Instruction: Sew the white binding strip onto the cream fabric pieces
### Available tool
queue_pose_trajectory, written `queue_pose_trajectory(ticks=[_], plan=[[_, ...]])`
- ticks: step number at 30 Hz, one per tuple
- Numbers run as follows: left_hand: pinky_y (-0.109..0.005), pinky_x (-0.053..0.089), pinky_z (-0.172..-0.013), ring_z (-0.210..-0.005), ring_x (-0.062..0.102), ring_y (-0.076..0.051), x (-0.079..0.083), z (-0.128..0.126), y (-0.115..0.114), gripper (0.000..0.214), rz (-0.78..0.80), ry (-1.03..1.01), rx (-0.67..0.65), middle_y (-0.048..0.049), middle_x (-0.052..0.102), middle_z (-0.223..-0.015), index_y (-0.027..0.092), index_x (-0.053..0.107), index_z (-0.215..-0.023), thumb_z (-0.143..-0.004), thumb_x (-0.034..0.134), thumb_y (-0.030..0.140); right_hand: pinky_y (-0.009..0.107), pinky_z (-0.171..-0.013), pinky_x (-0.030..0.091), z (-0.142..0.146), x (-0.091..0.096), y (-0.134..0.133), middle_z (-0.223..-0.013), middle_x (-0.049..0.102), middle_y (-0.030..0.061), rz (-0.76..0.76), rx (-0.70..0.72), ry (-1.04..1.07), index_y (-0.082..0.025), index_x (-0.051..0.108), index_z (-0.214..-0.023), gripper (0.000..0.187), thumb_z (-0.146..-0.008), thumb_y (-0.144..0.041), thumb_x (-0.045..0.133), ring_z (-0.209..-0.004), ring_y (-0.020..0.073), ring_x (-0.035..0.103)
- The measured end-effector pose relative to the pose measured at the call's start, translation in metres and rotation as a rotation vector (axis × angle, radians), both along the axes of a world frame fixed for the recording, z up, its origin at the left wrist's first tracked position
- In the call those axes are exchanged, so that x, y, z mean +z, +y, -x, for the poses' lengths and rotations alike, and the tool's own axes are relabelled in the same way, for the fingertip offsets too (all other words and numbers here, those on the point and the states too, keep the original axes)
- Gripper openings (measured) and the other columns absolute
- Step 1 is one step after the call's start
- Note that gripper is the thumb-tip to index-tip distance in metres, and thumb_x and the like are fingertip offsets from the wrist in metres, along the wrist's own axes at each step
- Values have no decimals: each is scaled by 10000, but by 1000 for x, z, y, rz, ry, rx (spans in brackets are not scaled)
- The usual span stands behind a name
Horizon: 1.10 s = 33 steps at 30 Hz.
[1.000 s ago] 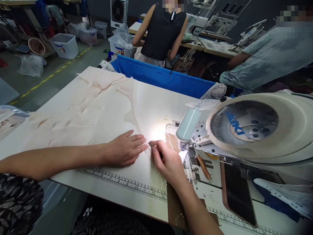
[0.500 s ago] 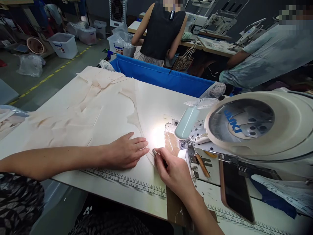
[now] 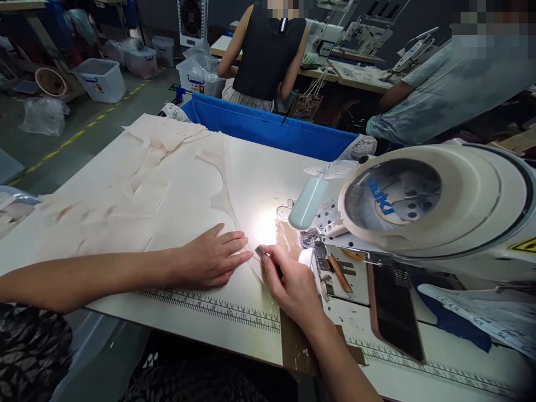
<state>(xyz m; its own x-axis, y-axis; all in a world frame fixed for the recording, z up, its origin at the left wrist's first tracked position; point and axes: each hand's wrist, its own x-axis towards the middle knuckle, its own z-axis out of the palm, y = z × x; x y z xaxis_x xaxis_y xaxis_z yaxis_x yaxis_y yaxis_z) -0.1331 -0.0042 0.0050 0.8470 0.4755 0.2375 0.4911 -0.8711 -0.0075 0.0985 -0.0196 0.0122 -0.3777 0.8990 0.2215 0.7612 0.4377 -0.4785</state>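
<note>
Nearest, we noted a printed ruler [image 3: 209, 306] along the front edge of the worktable [image 3: 255, 349]; 10, 12 and 13 were legible. Below it, at left, stood a translucent bin [image 3: 103, 346], contents unclear.

Our left hand [image 3: 213, 259] lay flat, fingers extended and gripping nothing, fingertips by the edge of a sheer pale fabric piece [image 3: 221, 201]. This piece ran along the tabletop, its near end between our hands. Our right hand [image 3: 291, 279] had thumb and forefinger closed on a small metal tool [image 3: 260, 251] at that edge.

To the right, the sewing machine [image 3: 456, 206] read JUKI in blue; a yellow warning label [image 3: 525, 245] marked its side. At far left, a tub [image 3: 20, 194] held pale scraps.

Beyond the table we recorded a blue cloth trough [image 3: 272, 125], a white bin [image 3: 100, 81] whose label was too small to read, and another bin [image 3: 199, 84] topped with clear plastic.
</note>
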Motion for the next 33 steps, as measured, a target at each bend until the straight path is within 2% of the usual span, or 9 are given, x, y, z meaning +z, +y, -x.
queue_pose_trajectory(ticks=[7,14,17,22,27,29,33], plan=[[-473,406,-976,-1280,463,-311,1,0,0,461,-16,-3,-6,-187,535,-1364,93,467,-1362,-930,436,251,227,-507,367,7,-3,4,-667,684,-3,-34,-1,-97,-192,636,-998,249,-978,-266,399,-538,134,635],[-479,423,-958,-1267,473,-307,2,-1,-1,439,-12,-8,5,-178,557,-1332,97,487,-1336,-926,437,244,252,-474,264,1,8,-5,-568,611,-11,-74,28,-203,-209,616,-829,230,-936,-241,415,-459,136,531],[-477,423,-957,-1278,462,-303,2,-1,-1,435,-16,-1,5,-178,555,-1340,100,487,-1338,-934,429,252,251,-466,243,-6,13,-6,-538,582,-27,-58,37,-265,-214,611,-842,225,-942,-251,413,-446,136,506],[-477,424,-949,-1241,483,-305,3,3,7,394,-50,3,69,-171,566,-1332,98,528,-1287,-940,419,248,254,-480,239,5,11,7,-589,604,-1,-28,49,-294,-208,564,-843,237,-956,-251,361,-480,148,513],[-451,401,-1011,-1234,497,-260,-1,8,15,378,-38,-59,89,-149,579,-1326,70,529,-1272,-964,383,232,281,-469,188,20,10,23,-589,604,17,-35,65,-266,-218,523,-817,167,-897,-206,377,-460,166,496],[-448,394,-1024,-1227,505,-252,-3,8,16,389,-33,-66,73,-145,587,-1317,67,517,-1290,-965,376,230,277,-463,220,20,12,27,-583,603,4,-12,83,-230,-227,507,-816,149,-903,-213,388,-468,164,516],[-466,399,-1016,-1229,502,-271,-5,6,15,401,-31,-47,70,-154,591,-1305,70,519,-1292,-959,384,248,263,-510,364,20,17,32,-685,661,8,25,66,-120,-228,492,-863,145,-945,-224,373,-570,161,613]])
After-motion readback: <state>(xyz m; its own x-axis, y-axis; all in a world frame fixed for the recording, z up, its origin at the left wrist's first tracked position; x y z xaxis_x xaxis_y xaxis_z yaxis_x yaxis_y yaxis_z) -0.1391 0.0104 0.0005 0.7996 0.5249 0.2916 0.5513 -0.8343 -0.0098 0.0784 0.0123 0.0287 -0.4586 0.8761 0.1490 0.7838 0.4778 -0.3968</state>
